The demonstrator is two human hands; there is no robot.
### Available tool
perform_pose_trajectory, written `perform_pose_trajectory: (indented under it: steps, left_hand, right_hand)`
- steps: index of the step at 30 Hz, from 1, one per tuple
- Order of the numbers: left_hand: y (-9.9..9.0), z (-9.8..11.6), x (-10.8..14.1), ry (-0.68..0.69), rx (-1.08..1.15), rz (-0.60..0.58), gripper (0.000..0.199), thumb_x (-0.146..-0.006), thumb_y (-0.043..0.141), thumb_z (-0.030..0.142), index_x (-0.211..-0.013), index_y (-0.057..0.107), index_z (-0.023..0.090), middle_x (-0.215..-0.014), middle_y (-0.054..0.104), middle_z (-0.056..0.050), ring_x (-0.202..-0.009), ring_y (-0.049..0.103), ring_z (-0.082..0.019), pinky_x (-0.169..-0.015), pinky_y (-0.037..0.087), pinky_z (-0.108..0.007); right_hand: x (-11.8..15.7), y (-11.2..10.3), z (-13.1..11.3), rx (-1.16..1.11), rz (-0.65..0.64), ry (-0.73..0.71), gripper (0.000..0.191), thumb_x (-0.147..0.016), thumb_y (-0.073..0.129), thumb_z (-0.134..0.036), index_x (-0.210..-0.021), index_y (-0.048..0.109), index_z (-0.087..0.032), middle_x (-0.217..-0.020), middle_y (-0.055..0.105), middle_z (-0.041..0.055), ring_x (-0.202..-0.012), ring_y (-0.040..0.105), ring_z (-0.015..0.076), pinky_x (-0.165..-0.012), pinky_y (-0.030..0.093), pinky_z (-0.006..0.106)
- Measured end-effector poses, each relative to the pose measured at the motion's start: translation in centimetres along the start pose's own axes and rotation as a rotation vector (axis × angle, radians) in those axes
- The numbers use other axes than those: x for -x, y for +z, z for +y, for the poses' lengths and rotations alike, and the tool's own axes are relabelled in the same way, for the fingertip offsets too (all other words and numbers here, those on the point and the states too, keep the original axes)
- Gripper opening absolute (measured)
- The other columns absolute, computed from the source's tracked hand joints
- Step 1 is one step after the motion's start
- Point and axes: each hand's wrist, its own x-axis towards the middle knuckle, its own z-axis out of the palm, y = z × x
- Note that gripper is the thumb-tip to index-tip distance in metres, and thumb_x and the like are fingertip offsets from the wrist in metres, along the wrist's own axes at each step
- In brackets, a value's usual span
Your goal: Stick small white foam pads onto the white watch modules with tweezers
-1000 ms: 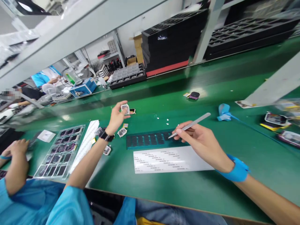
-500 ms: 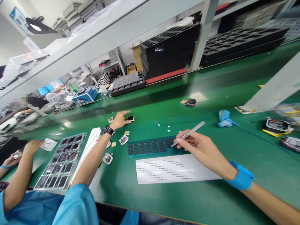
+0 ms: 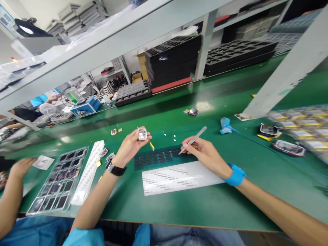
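Note:
My left hand (image 3: 128,147), with a black wristwatch on its wrist, is closed on a small smartwatch case (image 3: 142,134), its inner side turned up. A thin yellow piece (image 3: 152,146) hangs beside the case. My right hand (image 3: 206,152), wearing a blue wrist strap, grips metal tweezers (image 3: 197,135) like a pen. Their tip points down at a teal sheet with rows of small black pieces (image 3: 156,157); whether it touches cannot be made out. In front of that sheet lies a white printed backing sheet (image 3: 169,177).
A clear tray (image 3: 57,181) of watch parts stands at left, near another person's arm (image 3: 15,184). Loose watch cases (image 3: 289,148) lie at right, beside a tray of yellow-edged parts (image 3: 303,124). A slanted post (image 3: 279,75) meets the bench, and a blue cord (image 3: 263,145) crosses it.
My left hand has picked up a watch case from the bench, drawn it nearer and turned it over. The tweezers stay over the black pieces. The view has shifted rightward.

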Motion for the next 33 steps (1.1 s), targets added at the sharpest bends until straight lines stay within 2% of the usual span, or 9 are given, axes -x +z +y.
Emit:
perform_pose_trajectory:
  steps: [3, 6, 10, 14, 20, 23, 25, 29, 33]
  left_hand:
    - [2.2, -1.0, 2.6, -0.075, 0.09, -0.079, 0.041, -0.09, 0.072, 0.033, -0.124, 0.067, 0.011, -0.114, 0.074, -0.016, -0.096, 0.074, -0.022, -0.092, 0.058, -0.034]
    - [3.6, -2.0, 4.1, -0.099, 0.035, -0.156, 0.051, -0.085, 0.079, 0.043, -0.124, 0.07, 0.012, -0.102, 0.076, -0.012, -0.077, 0.07, -0.015, -0.072, 0.055, -0.026]
    - [4.4, -2.7, 5.2, -0.109, -0.117, -0.191, 0.059, -0.079, 0.081, 0.055, -0.116, 0.071, 0.01, -0.066, 0.064, 0.0, -0.055, 0.056, -0.009, -0.056, 0.043, -0.022]
    - [4.5, -2.7, 5.6, -0.145, -0.155, -0.192, 0.059, -0.071, 0.085, 0.058, -0.103, 0.066, 0.013, -0.071, 0.063, 0.003, -0.048, 0.053, -0.006, -0.052, 0.043, -0.021]
    - [4.6, -3.5, 5.5, -0.158, -0.227, -0.179, 0.054, -0.068, 0.084, 0.057, -0.094, 0.067, 0.012, -0.073, 0.065, 0.0, -0.044, 0.049, -0.006, -0.046, 0.041, -0.021]
    - [4.8, -4.2, 5.9, -0.12, -0.307, -0.113, 0.041, -0.073, 0.081, 0.045, -0.095, 0.068, 0.013, -0.068, 0.065, 0.002, -0.045, 0.05, -0.007, -0.046, 0.038, -0.021]
    - [5.1, -4.5, 6.4, -0.045, -0.451, -0.05, 0.028, -0.08, 0.075, 0.036, -0.097, 0.07, 0.014, -0.061, 0.062, 0.004, -0.047, 0.052, -0.009, -0.048, 0.035, -0.021]
    - [5.3, -4.7, 7.2, 0.112, -0.715, -0.004, 0.019, -0.087, 0.064, 0.031, -0.097, 0.072, 0.017, -0.067, 0.067, 0.002, -0.051, 0.056, -0.01, -0.053, 0.038, -0.022]
    - [5.2, -5.2, 7.1, 0.063, -0.6, -0.032, 0.022, -0.089, 0.065, 0.035, -0.1, 0.07, 0.017, -0.083, 0.074, -0.002, -0.052, 0.06, -0.009, -0.05, 0.044, -0.021]
  right_hand:
    - [-0.1, -0.4, 0.3, 0.053, 0.04, -0.077, 0.038, -0.087, 0.062, -0.058, -0.088, 0.066, -0.02, -0.075, 0.071, 0.0056, -0.07, 0.068, 0.0223, -0.067, 0.056, 0.035]
    - [-0.1, -0.3, -0.5, 0.187, 0.036, -0.182, 0.024, -0.09, 0.057, -0.039, -0.087, 0.071, -0.02, -0.079, 0.07, 0.0052, -0.07, 0.064, 0.0201, -0.063, 0.049, 0.031]
    - [-0.5, 0.9, -2.4, 0.417, -0.15, -0.453, 0.019, -0.094, 0.058, -0.021, -0.101, 0.075, -0.02, -0.094, 0.074, 0.0041, -0.072, 0.063, 0.0163, -0.066, 0.047, 0.028]
    - [-1.1, 2.1, -2.7, 0.472, -0.36, -0.575, 0.021, -0.099, 0.058, -0.014, -0.109, 0.075, -0.022, -0.101, 0.077, 0.0025, -0.084, 0.07, 0.0167, -0.076, 0.05, 0.027]
    - [-0.1, 2.0, -0.7, 0.469, -0.311, -0.727, 0.022, -0.106, 0.052, -0.018, -0.101, 0.074, -0.017, -0.091, 0.076, 0.0046, -0.078, 0.071, 0.0149, -0.071, 0.053, 0.024]
    - [0.7, 2.1, 0.2, 0.597, -0.266, -0.832, 0.027, -0.105, 0.047, -0.014, -0.099, 0.073, -0.017, -0.091, 0.076, 0.0056, -0.075, 0.07, 0.0152, -0.067, 0.053, 0.024]
    - [1.1, 2.3, 0.6, 0.693, -0.231, -0.879, 0.029, -0.102, 0.045, -0.009, -0.093, 0.071, -0.017, -0.087, 0.074, 0.0057, -0.071, 0.067, 0.0158, -0.063, 0.051, 0.025]
    - [1.2, 3.0, 0.7, 0.567, -0.183, -0.772, 0.021, -0.096, 0.052, -0.007, -0.086, 0.068, -0.017, -0.081, 0.07, 0.0038, -0.07, 0.063, 0.015, -0.066, 0.049, 0.025]
    - [0.9, 3.3, 0.1, 0.348, -0.192, -0.487, 0.014, -0.084, 0.061, -0.007, -0.078, 0.066, -0.018, -0.075, 0.066, -0.0012, -0.065, 0.057, 0.0117, -0.063, 0.044, 0.022]
